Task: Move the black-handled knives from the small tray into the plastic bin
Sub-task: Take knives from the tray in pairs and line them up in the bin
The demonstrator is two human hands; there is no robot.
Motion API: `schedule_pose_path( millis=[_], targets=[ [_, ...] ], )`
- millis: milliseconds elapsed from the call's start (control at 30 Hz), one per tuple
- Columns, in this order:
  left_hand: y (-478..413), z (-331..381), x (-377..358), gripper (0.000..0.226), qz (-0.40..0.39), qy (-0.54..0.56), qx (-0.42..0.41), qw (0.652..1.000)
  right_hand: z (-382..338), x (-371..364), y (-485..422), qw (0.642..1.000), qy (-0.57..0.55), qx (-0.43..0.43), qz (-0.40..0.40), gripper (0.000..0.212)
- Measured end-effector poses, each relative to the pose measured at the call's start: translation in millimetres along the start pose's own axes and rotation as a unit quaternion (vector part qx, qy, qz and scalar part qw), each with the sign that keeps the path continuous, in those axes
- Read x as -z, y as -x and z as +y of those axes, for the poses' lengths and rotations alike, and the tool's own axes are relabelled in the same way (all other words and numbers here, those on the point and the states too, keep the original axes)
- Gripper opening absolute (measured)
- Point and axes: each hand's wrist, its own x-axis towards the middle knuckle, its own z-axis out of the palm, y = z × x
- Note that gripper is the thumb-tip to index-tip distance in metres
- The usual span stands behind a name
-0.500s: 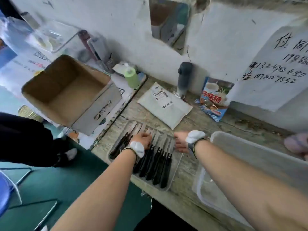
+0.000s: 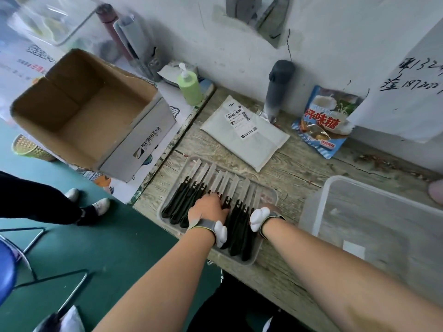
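Both hands (image 2: 208,209) (image 2: 269,209) slid back onto knife handles (image 2: 236,232).

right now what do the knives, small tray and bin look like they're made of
Knives: pale, dull metal blades, apparently steel, with matte black handles, probably plastic. Small tray: grey with rounded rim, looks like moulded plastic, possibly metal. Plastic bin: translucent, frosted, tabletop showing through its walls.

A single head-worn view looks steeply down and forward from close above the small tray (image 2: 268,195), facing the wall beyond it, with the plastic bin (image 2: 318,212) to its right.
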Motion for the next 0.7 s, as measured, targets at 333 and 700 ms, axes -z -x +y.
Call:
schedule_pose_path(
  millis=[333,700],
  targets=[
    [5,5,0,0.04,-0.022,-0.023,0.006,0.999,11,-8,-1,1.0,-0.001,0.007,-0.004,0.051],
    [15,1,28,0.029,0.04,0.209,-0.02,0.977,-5,32,29,0.982,-0.177,0.023,0.06,0.031]
  ],
)
